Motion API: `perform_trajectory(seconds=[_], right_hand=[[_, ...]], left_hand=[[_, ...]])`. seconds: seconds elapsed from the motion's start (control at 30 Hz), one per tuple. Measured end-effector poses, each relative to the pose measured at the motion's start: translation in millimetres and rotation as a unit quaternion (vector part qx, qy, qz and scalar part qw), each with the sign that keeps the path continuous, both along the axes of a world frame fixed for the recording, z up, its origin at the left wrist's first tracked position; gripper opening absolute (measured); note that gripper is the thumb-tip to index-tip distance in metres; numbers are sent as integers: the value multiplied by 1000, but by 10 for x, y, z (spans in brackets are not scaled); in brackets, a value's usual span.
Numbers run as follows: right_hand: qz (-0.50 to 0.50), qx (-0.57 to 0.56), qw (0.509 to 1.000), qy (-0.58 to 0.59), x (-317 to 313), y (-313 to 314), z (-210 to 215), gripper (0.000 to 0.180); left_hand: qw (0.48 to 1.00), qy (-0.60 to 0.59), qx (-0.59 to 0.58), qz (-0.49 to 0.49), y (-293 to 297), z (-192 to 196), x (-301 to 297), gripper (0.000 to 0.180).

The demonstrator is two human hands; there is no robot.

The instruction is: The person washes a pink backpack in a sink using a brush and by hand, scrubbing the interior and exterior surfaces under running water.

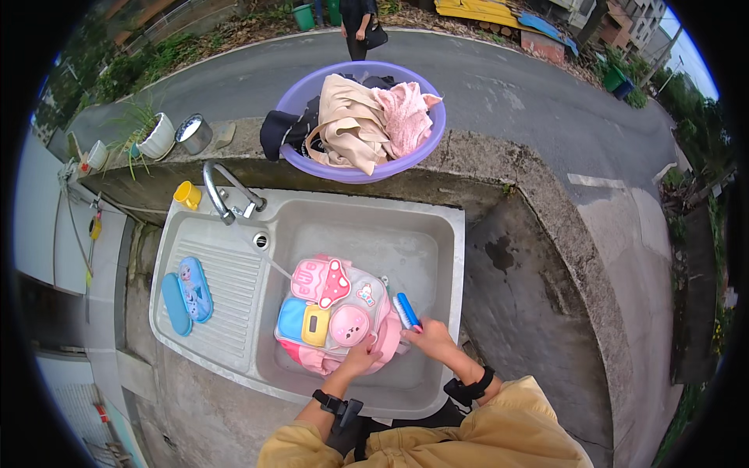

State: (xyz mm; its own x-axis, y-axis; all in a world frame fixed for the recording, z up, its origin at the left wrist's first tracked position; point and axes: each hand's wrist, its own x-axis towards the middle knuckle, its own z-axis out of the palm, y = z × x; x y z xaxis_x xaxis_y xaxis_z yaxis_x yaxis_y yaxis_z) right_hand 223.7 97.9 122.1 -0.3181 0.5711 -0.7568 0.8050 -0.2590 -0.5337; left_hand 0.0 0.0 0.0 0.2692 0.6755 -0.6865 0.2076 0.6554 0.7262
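A pink child's backpack [374, 290] with blue, yellow and round animal-face pockets lies in the basin of the grey sink [437, 234]. My left hand [360, 359] is closed on its near edge, just below the round pocket. In my right hand [433, 341] is a scrub brush [405, 310] with a blue back and white bristles, held by its pinkish handle end. The brush is beside the bag's right side; whether the bristles touch it I cannot tell. From the chrome faucet [222, 204] a thin stream of water runs onto the bag.
On the ribbed drainboard lies an open blue pencil case [194, 288]. A yellow cup [187, 195] stands by the faucet. A purple tub [433, 148] heaped with clothes rests on the concrete wall [538, 179] behind. Farther off, a person [359, 23] stands on the road.
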Motion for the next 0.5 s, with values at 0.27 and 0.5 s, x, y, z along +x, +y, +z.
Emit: perform_trajectory(seconds=[0.27,0.5], right_hand=[[84,199,973,-80,-813,-433,-783,53],[134,199,967,-80,-630,-451,-1199,58]], left_hand=[[841,494,85,-203,298,683,-274,100],[838,470,-83,-266,522,594,-59,102]])
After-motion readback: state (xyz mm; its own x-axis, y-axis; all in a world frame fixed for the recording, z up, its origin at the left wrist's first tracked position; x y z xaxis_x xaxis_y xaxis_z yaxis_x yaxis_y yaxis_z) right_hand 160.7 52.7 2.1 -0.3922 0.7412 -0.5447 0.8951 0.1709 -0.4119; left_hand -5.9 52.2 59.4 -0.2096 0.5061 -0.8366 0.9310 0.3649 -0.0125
